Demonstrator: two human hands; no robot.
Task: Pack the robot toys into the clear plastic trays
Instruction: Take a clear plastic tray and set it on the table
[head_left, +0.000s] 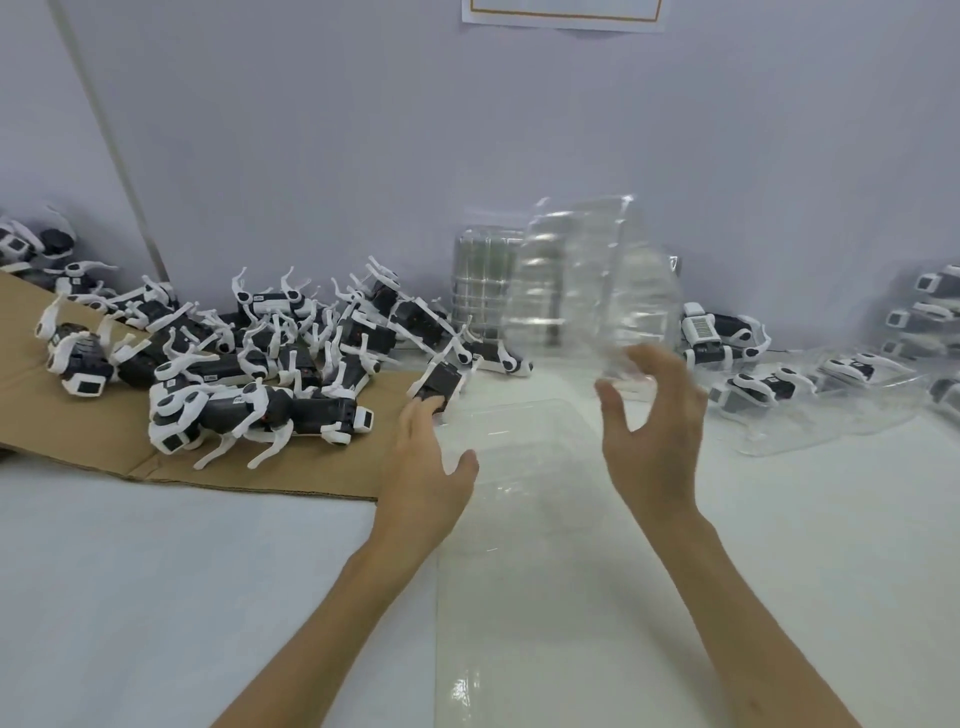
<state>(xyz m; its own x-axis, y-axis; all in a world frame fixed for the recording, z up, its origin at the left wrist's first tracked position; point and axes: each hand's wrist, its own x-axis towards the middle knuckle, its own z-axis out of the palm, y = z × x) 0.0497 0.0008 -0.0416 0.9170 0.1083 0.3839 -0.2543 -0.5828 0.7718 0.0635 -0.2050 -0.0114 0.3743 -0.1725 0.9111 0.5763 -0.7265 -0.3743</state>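
Observation:
Several black-and-white robot dog toys lie piled on a cardboard sheet at the left. One toy sits at the cardboard's right edge, and the straight fingertips of my left hand touch it, thumb spread apart. My right hand holds a clear plastic tray lifted and tilted above the table, gripped by its lower edge; the tray is blurred. A second clear tray lies flat on the white table between my forearms.
A stack of clear trays stands against the back wall. At the right, trays holding robot toys lie spread over the table, with more toys at the far right edge. The wall closes off the back.

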